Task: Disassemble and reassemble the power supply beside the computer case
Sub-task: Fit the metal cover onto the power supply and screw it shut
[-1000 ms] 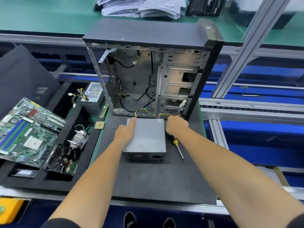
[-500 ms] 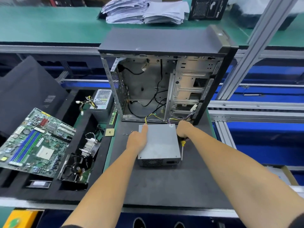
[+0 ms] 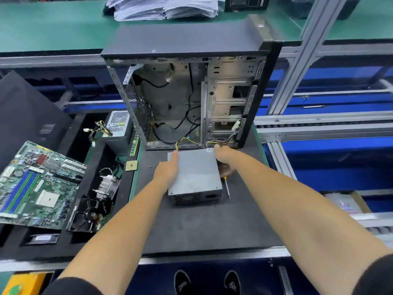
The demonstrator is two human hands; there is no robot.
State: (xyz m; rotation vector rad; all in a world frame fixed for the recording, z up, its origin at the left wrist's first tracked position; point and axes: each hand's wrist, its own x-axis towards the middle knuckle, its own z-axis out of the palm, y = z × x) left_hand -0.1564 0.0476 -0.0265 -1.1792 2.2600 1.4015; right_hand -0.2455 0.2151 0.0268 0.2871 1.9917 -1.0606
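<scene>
**Both hands on the grey power supply in front of the open case**

The power supply (image 3: 194,174) lies flat on the dark foam mat (image 3: 202,226), just in front of the open computer case (image 3: 191,92), which stands upright at 12 o'clock from it. Its vented end faces the person, at 6 o'clock. Yellow and black wires (image 3: 185,140) run from its far edge into the bottom of the case.

The left hand (image 3: 168,169) grips the left side of the box, fingers curled over the edge and one finger stretched toward the far left corner. The right hand (image 3: 223,157) holds the far right corner, fingers bent down around the right side; how tightly they close below the edge cannot be told.

A screwdriver (image 3: 227,187) with a yellow handle lies on the mat just beside the box at 3 o'clock, partly under the right wrist. A few small screws (image 3: 152,166) lie on the mat at 9 o'clock from the box.

Further out at 9 o'clock, a black foam tray (image 3: 70,241) holds a green circuit board (image 3: 36,186), a cooling fan (image 3: 89,211) with a metal heatsink (image 3: 106,184), and a second power supply (image 3: 118,124). A small square chip (image 3: 131,166) sits between tray and mat. Stacked papers (image 3: 161,7) lie at 12 o'clock beyond the case.
</scene>
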